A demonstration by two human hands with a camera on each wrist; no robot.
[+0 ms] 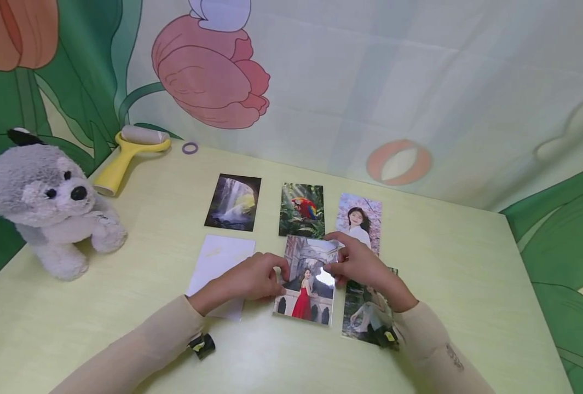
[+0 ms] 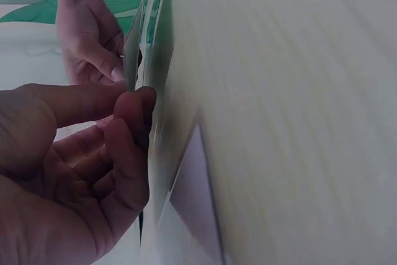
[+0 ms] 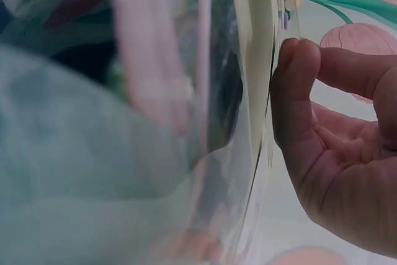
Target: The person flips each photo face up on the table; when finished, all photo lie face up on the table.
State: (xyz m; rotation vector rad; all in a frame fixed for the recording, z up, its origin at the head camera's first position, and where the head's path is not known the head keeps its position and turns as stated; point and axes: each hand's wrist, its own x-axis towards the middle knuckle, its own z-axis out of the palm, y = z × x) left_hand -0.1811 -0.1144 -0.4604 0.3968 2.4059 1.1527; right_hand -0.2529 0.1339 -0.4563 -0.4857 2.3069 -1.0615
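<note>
Both hands hold a glossy photo of a person in a red dress (image 1: 302,303) by its side edges. At its left edge, my left hand (image 1: 257,278) pinches it between thumb and fingers, also seen close up in the left wrist view. On the opposite side, my right hand (image 1: 362,264) grips the upper right edge, thumb and fingertip meeting there. Above it lies a parrot photo (image 1: 302,210), its lower edge close against the held one. A white card (image 1: 217,257) is partly under my left hand and wrist. My right forearm covers part of a photo of a seated person (image 1: 362,320).
A waterfall photo (image 1: 233,202) and a blossom portrait (image 1: 362,213) lie in the back row. At the left sit a grey-and-white plush dog (image 1: 50,191), a yellow-handled lint roller (image 1: 119,167) and a small purple ring (image 1: 190,148). A printed curtain (image 1: 321,82) hangs behind the table.
</note>
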